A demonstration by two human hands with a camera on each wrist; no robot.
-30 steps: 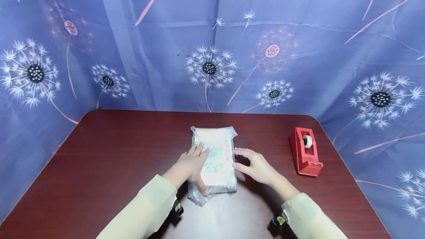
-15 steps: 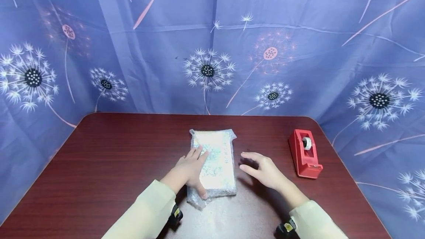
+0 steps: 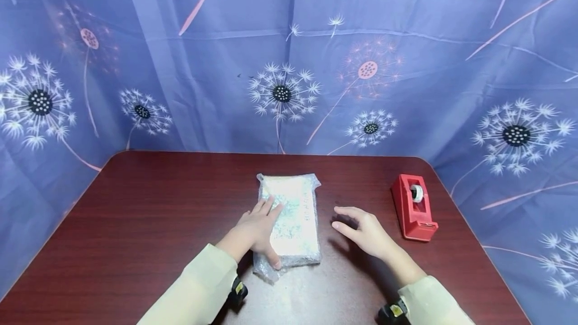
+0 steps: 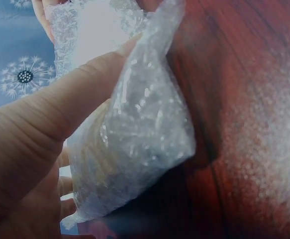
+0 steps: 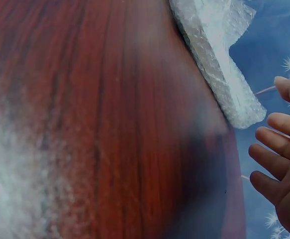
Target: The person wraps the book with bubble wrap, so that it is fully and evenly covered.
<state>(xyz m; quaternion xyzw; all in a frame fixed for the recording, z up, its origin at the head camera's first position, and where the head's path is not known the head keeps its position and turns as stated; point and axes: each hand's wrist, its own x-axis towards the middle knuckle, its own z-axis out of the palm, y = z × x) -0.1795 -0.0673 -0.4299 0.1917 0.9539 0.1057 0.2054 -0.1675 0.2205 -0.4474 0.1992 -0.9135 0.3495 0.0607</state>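
A flat rectangular item with a white printed cover, sealed in clear bubble wrap, lies on the table in the head view. My left hand rests over its left side with fingers spread and the thumb down by the near end. In the left wrist view that thumb lies along the wrap beside a loose, crumpled flap. My right hand hovers to the right of the package, apart from it, holding nothing, its fingers loosely bent. The right wrist view has the right hand beyond the wrapped edge.
A red tape dispenser with a roll of tape stands on the right of the dark wooden table. Behind the table hangs a blue curtain with a dandelion print.
My right hand has come away from the package's right edge and moved further right. The left hand keeps its place on the package.
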